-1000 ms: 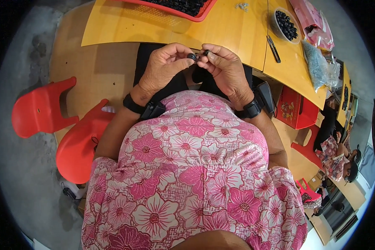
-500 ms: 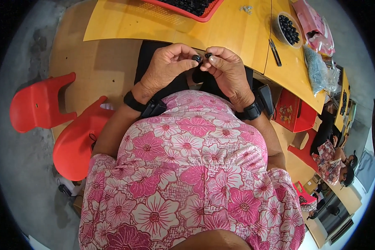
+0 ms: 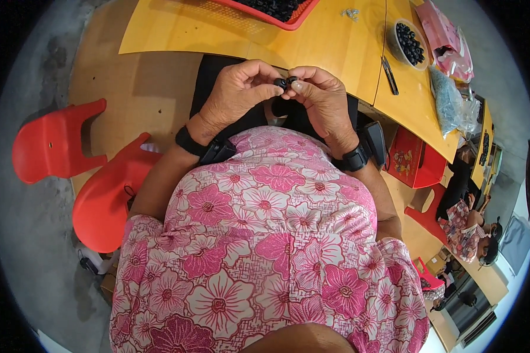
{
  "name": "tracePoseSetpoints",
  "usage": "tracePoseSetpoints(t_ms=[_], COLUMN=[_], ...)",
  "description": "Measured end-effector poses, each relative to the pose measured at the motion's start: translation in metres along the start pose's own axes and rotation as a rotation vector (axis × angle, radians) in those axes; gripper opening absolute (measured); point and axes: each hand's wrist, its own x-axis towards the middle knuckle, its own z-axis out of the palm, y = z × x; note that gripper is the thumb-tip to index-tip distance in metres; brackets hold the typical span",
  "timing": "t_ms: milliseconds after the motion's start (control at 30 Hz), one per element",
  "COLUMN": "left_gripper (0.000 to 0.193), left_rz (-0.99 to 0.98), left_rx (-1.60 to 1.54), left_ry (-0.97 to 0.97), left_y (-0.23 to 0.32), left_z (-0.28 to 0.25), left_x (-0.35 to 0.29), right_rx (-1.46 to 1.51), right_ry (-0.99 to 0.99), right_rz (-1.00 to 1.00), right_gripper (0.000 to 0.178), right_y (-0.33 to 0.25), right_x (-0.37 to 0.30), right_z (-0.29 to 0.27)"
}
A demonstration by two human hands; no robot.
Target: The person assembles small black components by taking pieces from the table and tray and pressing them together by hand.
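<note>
Between thumb and fingers, my left hand (image 3: 237, 91) pinches a small round black part (image 3: 281, 83). My right hand (image 3: 324, 97) grips a second small black piece (image 3: 292, 79) in the same way. The two pieces meet or nearly meet in front of my lap, just off the near edge of the yellow table (image 3: 330, 56). Their exact kind is too small to make out. Fingertips cover much of both pieces.
A red basket (image 3: 297, 23) of black parts stands on the table, with small silvery bits (image 3: 350, 13) nearby. Rightward are a tub of black parts (image 3: 410, 44), a black cutter (image 3: 389, 75) and a bluish bag (image 3: 446, 97). Red chairs (image 3: 56, 141) stand left; another person (image 3: 465, 229) sits right.
My hands have drawn closer together, bringing the two black pieces up against or almost against each other. The view has shifted slightly.
</note>
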Motion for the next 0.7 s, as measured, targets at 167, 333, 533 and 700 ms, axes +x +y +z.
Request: tracePoseSetpoints(t_ms=[167,333,533,700], left_gripper=[0.019,0.018,0.017,0.017], left_rz=[-0.006,0.010,0.013,0.000], left_rx=[-0.004,-0.044,-0.050,-0.010], left_ry=[-0.023,-0.021,-0.021,-0.007], left_y=[0.0067,0.0015,0.0032,0.0024], left_z=[0.0012,0.0014,0.0019,0.0015], left_x=[-0.0008,-0.0001,0.0002,0.0000], right_rx=[-0.047,-0.078,-0.133,-0.148], right_ry=[-0.007,-0.001,0.010,0.015], right_rz=[-0.027,-0.033,-0.053,-0.067], right_gripper=[0.018,0.019,0.019,0.018], right_y=[0.0003,0.0014,0.0015,0.0021], right_x=[-0.0004,-0.0001,-0.0006,-0.0011], right_z=[-0.0019,-0.0027,-0.0026,-0.0029])
